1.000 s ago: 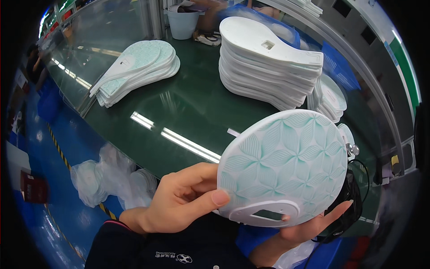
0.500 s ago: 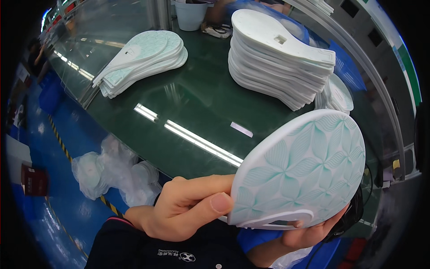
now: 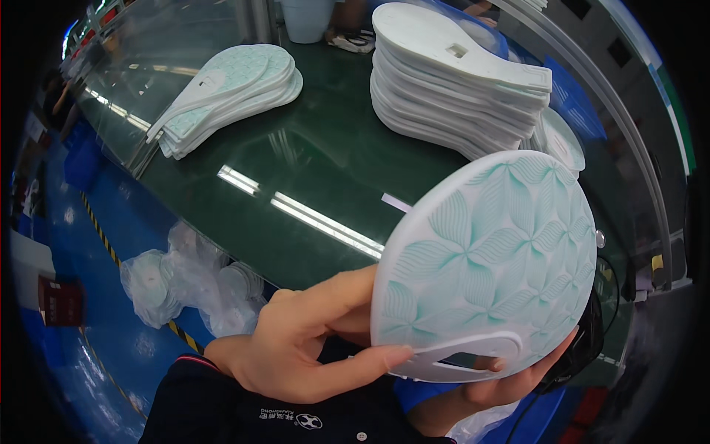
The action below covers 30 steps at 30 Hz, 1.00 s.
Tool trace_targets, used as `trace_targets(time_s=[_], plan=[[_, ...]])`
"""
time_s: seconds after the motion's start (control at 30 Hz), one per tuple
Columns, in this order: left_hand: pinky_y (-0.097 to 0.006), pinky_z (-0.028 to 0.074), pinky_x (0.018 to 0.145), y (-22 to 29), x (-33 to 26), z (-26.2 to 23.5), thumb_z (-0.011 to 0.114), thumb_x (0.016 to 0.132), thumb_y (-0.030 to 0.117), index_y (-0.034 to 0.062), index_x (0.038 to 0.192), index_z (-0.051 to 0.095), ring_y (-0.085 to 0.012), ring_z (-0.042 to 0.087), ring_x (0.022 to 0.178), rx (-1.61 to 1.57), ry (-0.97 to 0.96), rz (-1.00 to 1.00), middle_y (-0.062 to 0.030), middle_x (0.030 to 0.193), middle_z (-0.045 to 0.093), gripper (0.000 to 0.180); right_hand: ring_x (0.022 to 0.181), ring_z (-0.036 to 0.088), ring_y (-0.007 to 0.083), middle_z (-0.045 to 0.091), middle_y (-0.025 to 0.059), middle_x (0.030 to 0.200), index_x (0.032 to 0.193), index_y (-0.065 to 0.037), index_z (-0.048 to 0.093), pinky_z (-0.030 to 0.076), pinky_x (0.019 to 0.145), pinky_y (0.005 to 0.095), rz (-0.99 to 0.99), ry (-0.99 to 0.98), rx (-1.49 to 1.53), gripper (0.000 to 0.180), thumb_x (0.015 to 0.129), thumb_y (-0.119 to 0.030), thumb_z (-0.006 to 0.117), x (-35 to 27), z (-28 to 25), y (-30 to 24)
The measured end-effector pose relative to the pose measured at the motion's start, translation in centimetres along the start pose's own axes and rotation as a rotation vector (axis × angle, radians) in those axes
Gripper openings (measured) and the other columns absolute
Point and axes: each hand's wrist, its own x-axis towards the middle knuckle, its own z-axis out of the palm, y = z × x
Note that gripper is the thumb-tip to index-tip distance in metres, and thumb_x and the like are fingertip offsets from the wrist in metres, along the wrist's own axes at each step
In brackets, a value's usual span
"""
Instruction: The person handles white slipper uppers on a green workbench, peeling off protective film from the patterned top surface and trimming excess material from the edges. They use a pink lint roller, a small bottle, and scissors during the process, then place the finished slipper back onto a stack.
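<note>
Both hands hold a rounded white plastic panel point(image 3: 492, 259) with a green leaf-line pattern, raised in front of me with its patterned face showing. My left hand point(image 3: 307, 344) is closed on its lower left edge. The thumb presses on the pale curved trim point(image 3: 481, 346) along the bottom, and the other fingers go behind the panel. From below, my right hand point(image 3: 503, 388) grips the lower right edge. One of its fingertips shows in the dark opening within the trim. The rest of the right hand is partly hidden by the panel.
On the dark green table point(image 3: 318, 170) stand a tall stack of white paddle-shaped panels point(image 3: 451, 89) and a lower stack of patterned ones point(image 3: 229, 89). A pale bucket point(image 3: 307, 18) is at the back. Bagged white parts point(image 3: 196, 281) lie below the table's left edge.
My left thumb has slid from the panel's left edge down onto the bottom trim. The panel has risen a little and shifted slightly left. My right hand keeps its hold.
</note>
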Motion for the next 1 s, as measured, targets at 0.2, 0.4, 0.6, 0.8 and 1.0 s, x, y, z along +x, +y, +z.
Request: trace_targets(time_s=[0.2,0.4,0.6,0.8,1.0], plan=[[-0.022,0.046,0.07,-0.4,1.4,0.4,0.061,0.071,-0.003,-0.0053,0.102,0.039,-0.0122,0.057,0.081,-0.089,0.198,-0.009,-0.0104,0.083,0.059,0.037,0.118,0.028,0.0294,0.02,0.0179,0.132,0.13,-0.004,0.012,0.029,0.093,0.0359,-0.36,-0.189,-0.162,0.092,0.065,-0.047,0.061,-0.4,-1.7,1.9],[-0.015,0.039,0.057,-0.5,1.8,-0.2,0.053,0.081,0.012,-0.0012,0.085,0.047,-0.0047,0.05,0.068,-0.014,0.344,-0.03,-0.0019,0.076,0.055,0.014,0.12,0.024,0.0337,0.014,0.0149,0.134,0.131,-0.01,0.01,0.029,0.093,0.0487,0.308,-0.281,0.892,0.053,0.087,-0.027,0.035,-0.4,-1.8,1.9],[-0.026,0.037,0.075,-0.3,0.9,-1.1,0.028,0.089,0.035,-0.0034,0.113,0.041,-0.0129,0.047,0.089,-0.271,0.164,-0.173,-0.0106,0.101,0.051,0.047,0.12,0.025,0.0305,0.015,0.0115,0.135,0.13,-0.015,0.018,0.021,0.097,0.0519,0.152,-0.379,0.952,0.04,0.089,-0.014,0.023,-0.4,-1.8,3.5],[-0.043,0.019,0.098,-1.0,1.0,-0.4,0.009,0.083,0.053,-0.0036,0.127,0.019,-0.0298,0.024,0.121,-0.942,-0.153,-0.116,-0.0195,0.13,0.024,0.072,0.121,0.022,0.031,0.012,0.007,0.137,0.13,-0.012,0.019,0.021,0.093,0.0569,0.484,0.181,0.851,0.046,0.09,-0.034,0.021,0.1,-0.5,0.1],[-0.049,0.025,0.095,-0.9,0.5,-0.5,0.005,0.086,0.047,-0.0057,0.126,0.017,-0.0355,0.03,0.117,-0.845,-0.073,-0.165,-0.0241,0.127,0.028,0.067,0.123,0.02,0.0279,0.018,0.0084,0.135,0.129,-0.009,0.022,0.015,0.099,0.0508,0.344,-0.349,1.267,0.048,0.09,-0.036,0.021,-0.5,-2.9,3.4]])
